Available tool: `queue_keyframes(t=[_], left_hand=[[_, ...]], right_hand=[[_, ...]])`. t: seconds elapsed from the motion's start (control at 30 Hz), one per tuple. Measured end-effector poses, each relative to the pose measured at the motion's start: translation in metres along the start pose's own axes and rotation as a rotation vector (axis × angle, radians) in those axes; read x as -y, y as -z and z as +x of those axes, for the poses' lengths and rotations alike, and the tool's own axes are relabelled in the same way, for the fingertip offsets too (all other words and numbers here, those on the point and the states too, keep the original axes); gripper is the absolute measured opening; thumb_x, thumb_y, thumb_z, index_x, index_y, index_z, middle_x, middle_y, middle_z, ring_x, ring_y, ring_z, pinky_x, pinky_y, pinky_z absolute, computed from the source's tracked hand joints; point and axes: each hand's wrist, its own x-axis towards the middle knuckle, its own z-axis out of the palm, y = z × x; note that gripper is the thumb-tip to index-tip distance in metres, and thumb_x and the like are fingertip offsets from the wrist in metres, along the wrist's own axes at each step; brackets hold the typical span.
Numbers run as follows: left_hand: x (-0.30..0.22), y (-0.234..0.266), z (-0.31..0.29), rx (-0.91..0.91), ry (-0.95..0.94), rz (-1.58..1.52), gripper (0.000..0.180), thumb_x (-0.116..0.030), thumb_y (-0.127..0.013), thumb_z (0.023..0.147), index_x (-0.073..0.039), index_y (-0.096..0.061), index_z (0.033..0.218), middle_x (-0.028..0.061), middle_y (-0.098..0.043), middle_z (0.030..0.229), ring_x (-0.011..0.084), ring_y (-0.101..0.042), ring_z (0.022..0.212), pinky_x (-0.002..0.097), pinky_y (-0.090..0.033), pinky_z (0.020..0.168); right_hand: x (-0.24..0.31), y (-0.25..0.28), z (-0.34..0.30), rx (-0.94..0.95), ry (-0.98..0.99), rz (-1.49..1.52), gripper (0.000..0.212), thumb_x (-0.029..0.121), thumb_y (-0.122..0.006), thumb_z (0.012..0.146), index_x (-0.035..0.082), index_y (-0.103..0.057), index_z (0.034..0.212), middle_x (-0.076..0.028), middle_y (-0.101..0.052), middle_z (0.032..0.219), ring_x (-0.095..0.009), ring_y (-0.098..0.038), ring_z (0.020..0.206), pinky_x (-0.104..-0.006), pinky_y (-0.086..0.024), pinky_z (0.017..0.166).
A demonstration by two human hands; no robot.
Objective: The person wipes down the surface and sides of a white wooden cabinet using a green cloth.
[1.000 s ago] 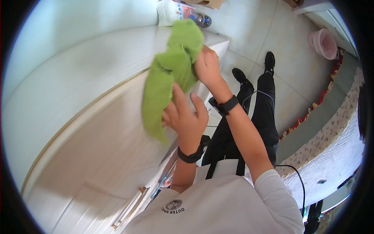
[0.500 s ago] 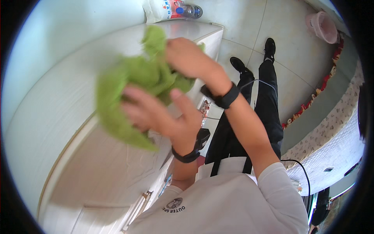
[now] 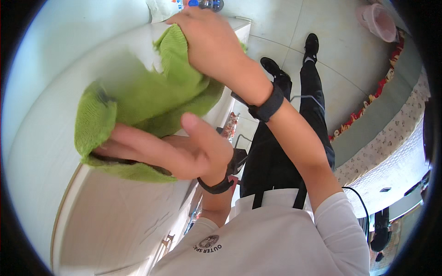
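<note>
A green cloth (image 3: pixel 161 94), towel-like and partly blurred, is spread and folded between my two hands above a white cabinet. My left hand (image 3: pixel 170 149) has its fingers tucked into the cloth's lower left fold, while its thumb stands up apart from the fabric. At the cloth's upper right, my right hand (image 3: pixel 209 41) grips the edge, back of the hand upward; its fingertips are mostly hidden. Both wrists wear black bands.
The white cabinet (image 3: pixel 115 216) with panelled doors runs along the left. A white bag (image 3: pixel 161 10) and a clear bottle (image 3: pixel 212 5) are at the top. A pink bucket (image 3: pixel 380 23) stands on the tiled floor at far right, near a bed (image 3: pixel 391 161).
The green cloth has been opened out wider. My right hand has moved up and slightly left; my left hand has shifted left, its fingers now inside a fold.
</note>
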Motion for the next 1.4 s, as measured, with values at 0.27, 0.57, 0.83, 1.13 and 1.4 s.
queue_keyframes(t=[0.27,0.57,0.83,1.13,1.4], left_hand=[[0.000,0.013,-0.055,0.207,0.102,0.103,0.078,-0.023,-0.050,0.088,0.010,-0.012,0.148,0.0371,-0.008,0.150,0.0504,-0.019,0.137,0.0546,-0.018,0.112],[0.013,-0.029,-0.053,0.010,0.043,0.077,0.077,-0.021,-0.054,0.078,0.009,-0.025,0.143,0.0334,-0.029,0.141,0.0466,-0.038,0.124,0.0507,-0.028,0.106],[0.019,-0.062,-0.120,0.305,0.100,0.104,0.061,-0.009,-0.056,0.083,0.006,-0.039,0.140,0.0308,-0.045,0.131,0.0477,-0.041,0.124,0.0525,-0.028,0.106],[0.025,-0.065,-0.092,0.152,0.027,0.160,0.084,-0.026,-0.054,0.085,0.009,-0.011,0.148,0.0330,-0.003,0.154,0.0468,-0.014,0.142,0.0527,-0.010,0.115],[0.024,-0.080,-0.155,0.271,0.207,-0.015,0.060,-0.016,-0.048,0.091,0.009,-0.032,0.143,0.0374,-0.020,0.149,0.0534,-0.025,0.136,0.0541,-0.021,0.111]], right_hand=[[0.035,0.004,-0.068,-0.201,-0.124,0.425,0.035,-0.002,-0.055,0.072,0.001,-0.063,0.106,-0.015,-0.065,0.104,-0.035,-0.062,0.100,-0.0412,-0.049,0.088],[-0.042,-0.050,0.011,0.396,0.381,0.308,0.028,0.024,-0.047,0.088,0.007,-0.067,0.100,-0.020,-0.066,0.088,-0.036,-0.062,0.080,-0.0437,-0.050,0.074],[-0.069,-0.065,-0.077,-0.017,0.062,0.169,0.029,0.019,-0.058,0.077,0.008,-0.066,0.102,-0.012,-0.066,0.106,-0.033,-0.055,0.110,-0.0462,-0.037,0.099],[-0.068,-0.087,-0.062,-0.129,-0.073,0.531,0.019,0.022,-0.056,0.081,0.005,-0.066,0.083,-0.012,-0.065,0.103,-0.032,-0.054,0.110,-0.0517,-0.032,0.103],[-0.065,-0.133,-0.110,-0.430,-0.284,0.494,0.051,0.033,-0.059,0.086,0.008,-0.054,0.131,-0.020,-0.023,0.154,-0.045,-0.019,0.140,-0.0559,-0.016,0.112]])
